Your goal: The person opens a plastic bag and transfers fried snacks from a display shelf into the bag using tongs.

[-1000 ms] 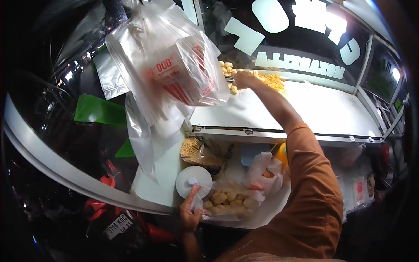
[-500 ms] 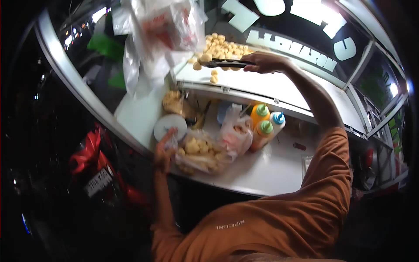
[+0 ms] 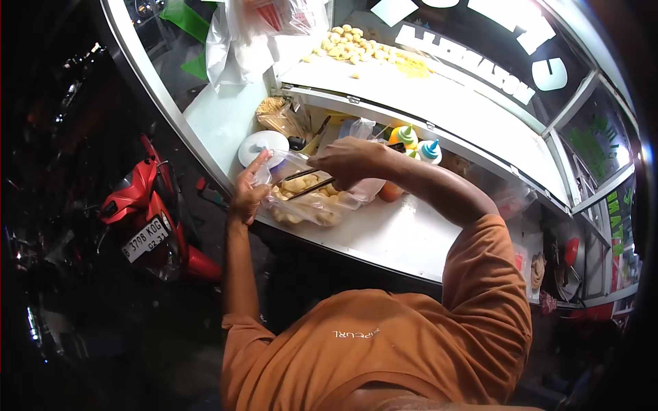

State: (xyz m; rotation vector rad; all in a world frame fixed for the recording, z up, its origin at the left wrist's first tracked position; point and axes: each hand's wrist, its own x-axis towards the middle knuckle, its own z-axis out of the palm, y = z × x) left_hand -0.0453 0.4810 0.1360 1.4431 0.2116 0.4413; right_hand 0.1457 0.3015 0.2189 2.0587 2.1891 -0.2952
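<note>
A clear plastic bag (image 3: 327, 216) full of pale yellow round snack balls (image 3: 296, 185) lies on the white counter. My left hand (image 3: 248, 193) pinches the bag's left rim. My right hand (image 3: 351, 163) is closed around black tongs (image 3: 314, 188), whose two arms reach into the bag's mouth among the balls. Whether a ball sits between the tong tips I cannot tell. Just behind my left hand stands a container with a white round lid (image 3: 263, 145). More balls (image 3: 351, 45) are heaped on the lit upper shelf.
Sauce bottles with a green cap (image 3: 406, 134) and a blue cap (image 3: 430, 149) stand right of my hand. A packet of skewers (image 3: 275, 115) lies under the shelf edge (image 3: 391, 115). White plastic bags (image 3: 240, 48) hang at upper left. A red motorbike (image 3: 154, 212) stands outside.
My right hand has come down from the upper shelf to the bag with the tongs, which held a ball there. My left hand still grips the bag's rim. The view has shifted.
</note>
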